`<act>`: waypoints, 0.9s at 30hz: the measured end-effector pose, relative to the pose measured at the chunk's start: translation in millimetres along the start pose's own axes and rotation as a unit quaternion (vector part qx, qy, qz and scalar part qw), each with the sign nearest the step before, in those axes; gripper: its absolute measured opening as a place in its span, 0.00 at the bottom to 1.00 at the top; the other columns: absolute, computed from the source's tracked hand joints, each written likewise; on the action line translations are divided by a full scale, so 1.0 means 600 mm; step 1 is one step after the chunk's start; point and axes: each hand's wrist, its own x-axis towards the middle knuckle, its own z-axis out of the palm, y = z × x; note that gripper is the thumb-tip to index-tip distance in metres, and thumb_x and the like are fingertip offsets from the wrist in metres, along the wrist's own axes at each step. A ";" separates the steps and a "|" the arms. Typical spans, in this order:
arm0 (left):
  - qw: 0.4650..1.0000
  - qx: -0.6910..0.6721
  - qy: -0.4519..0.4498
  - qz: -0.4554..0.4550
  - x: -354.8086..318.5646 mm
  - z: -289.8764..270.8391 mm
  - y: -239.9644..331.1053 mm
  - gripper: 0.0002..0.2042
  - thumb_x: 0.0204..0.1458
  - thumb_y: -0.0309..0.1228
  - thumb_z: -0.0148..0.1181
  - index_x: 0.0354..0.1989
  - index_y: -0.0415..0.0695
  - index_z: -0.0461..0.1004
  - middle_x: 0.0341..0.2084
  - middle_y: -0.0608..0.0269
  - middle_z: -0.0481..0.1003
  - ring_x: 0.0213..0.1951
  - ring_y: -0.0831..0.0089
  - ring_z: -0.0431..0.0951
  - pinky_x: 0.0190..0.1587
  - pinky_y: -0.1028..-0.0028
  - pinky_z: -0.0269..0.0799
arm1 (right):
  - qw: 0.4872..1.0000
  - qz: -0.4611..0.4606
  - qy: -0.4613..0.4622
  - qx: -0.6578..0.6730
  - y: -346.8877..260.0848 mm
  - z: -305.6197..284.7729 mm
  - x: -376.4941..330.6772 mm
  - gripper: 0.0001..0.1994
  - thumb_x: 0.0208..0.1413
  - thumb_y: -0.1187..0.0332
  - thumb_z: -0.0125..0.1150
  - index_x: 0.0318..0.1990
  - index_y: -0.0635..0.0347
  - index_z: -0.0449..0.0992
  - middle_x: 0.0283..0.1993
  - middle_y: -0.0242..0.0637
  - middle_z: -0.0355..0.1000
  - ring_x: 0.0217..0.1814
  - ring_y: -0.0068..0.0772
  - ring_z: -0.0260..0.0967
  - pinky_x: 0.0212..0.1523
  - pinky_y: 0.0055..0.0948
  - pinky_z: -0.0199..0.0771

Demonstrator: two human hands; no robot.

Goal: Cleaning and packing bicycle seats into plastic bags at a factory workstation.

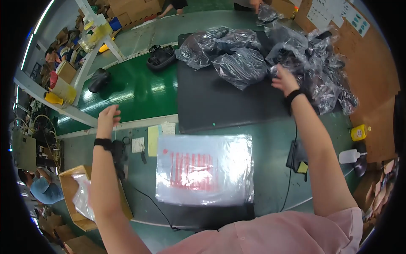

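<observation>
My right hand reaches over the black mat, its fingers apart and bent beside a pile of clear-bagged dark items. Whether its fingertips touch the plastic I cannot tell. Nearest to it on the left is another bagged dark item. My left hand hovers at the near edge of the green conveyor belt, fingers loosely curled and apart, with nothing visible in them. Both wrists wear black bands with cords. In front of me lies a flat, shiny plastic-covered pack with red stripes.
A black moulded part and a dark rounded part sit on the belt. Left of me stands a cardboard box holding plastic bags. A white bottle and yellow bottle stand right. Another person's hand is at the far side.
</observation>
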 end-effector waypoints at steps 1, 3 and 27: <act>0.994 -0.103 0.025 -0.030 0.043 0.033 -0.005 0.19 0.55 0.43 0.51 0.48 0.44 0.73 0.35 0.63 0.76 0.27 0.78 0.74 0.27 0.79 0.70 | 0.995 -0.021 -0.048 -0.080 0.042 0.018 0.001 0.35 0.53 0.51 0.58 0.62 0.65 0.56 0.53 0.42 0.66 0.52 0.35 0.65 0.45 0.33 0.73; 0.973 -0.220 0.032 -0.065 0.134 0.114 -0.010 0.23 0.55 0.48 0.53 0.52 0.45 0.68 0.40 0.61 0.74 0.30 0.75 0.75 0.28 0.77 0.72 | 0.960 -0.184 -0.067 -0.201 0.167 0.043 -0.004 0.35 0.55 0.53 0.56 0.63 0.67 0.55 0.61 0.50 0.60 0.63 0.41 0.58 0.64 0.28 0.53; 0.882 -0.463 0.060 -0.065 0.214 0.357 -0.001 0.12 0.54 0.39 0.50 0.43 0.46 0.66 0.21 0.65 0.72 0.18 0.77 0.71 0.15 0.80 0.64 | 0.757 -0.197 -0.039 -0.621 0.252 0.104 -0.078 0.41 0.54 0.42 0.49 0.68 0.56 0.45 0.71 0.48 0.38 0.74 0.54 0.30 0.68 0.50 0.34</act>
